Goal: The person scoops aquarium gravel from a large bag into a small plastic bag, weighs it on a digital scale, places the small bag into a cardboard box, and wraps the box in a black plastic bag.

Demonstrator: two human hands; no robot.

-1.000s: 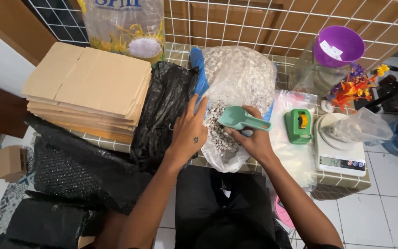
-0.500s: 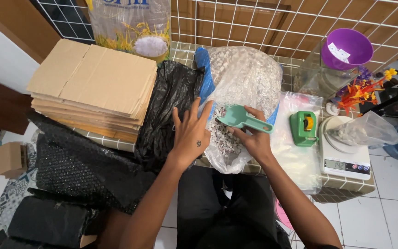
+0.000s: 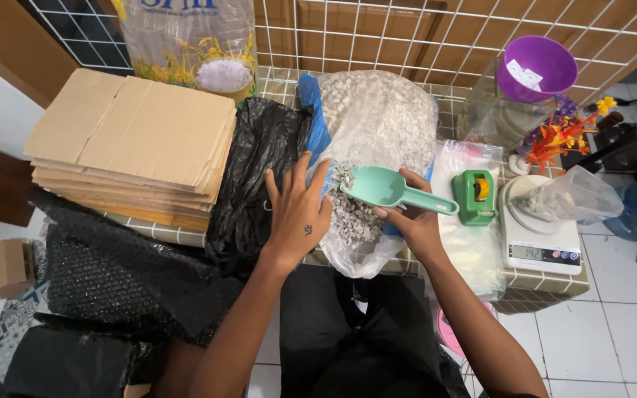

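Starting at the left, we see a stack of flattened cardboard boxes (image 3: 130, 144) beside a black plastic bag (image 3: 256, 177) on the tiled table (image 3: 547, 280). Our left hand (image 3: 298, 214) lies spread wide, fingers fanned, on the near edge of the clear bag of pale pebbles (image 3: 374, 140). Our right hand (image 3: 414, 225) grips the handle of a mint-green scoop (image 3: 392, 190), its bowl over the open bag. Further right stand a green tape dispenser (image 3: 477, 195) and a white scale (image 3: 540, 236) bearing a small filled bag (image 3: 569, 195).
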